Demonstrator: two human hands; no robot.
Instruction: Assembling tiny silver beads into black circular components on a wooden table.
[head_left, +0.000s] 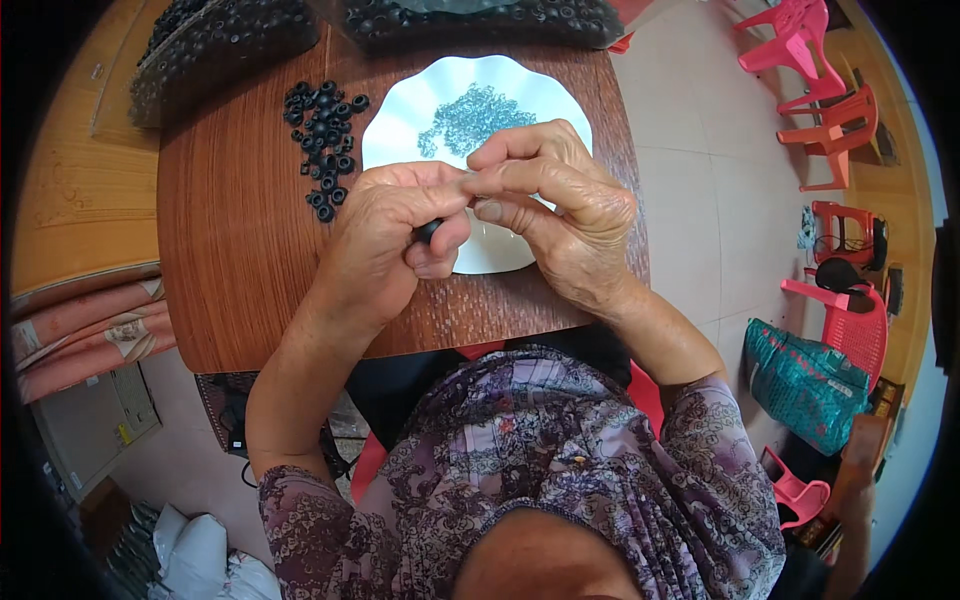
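Left hand (395,235) curled over the near edge of a white scalloped plate (400,115), fingers bent inward and pinching a small black rubber ring (429,231) between thumb and forefinger; right hand (560,205) pressed against the left one, fingertips (487,158) drawn together at the meeting point, too small to tell what sits between them; a heap of tiny grey metal pieces (472,117) in the far half of the plate; a loose cluster of black rings (323,145) on the brown wooden table (240,230) just left of the plate; clear bags of more black rings (225,45) along the far edge; pink plastic chairs (820,70) well off to the right.
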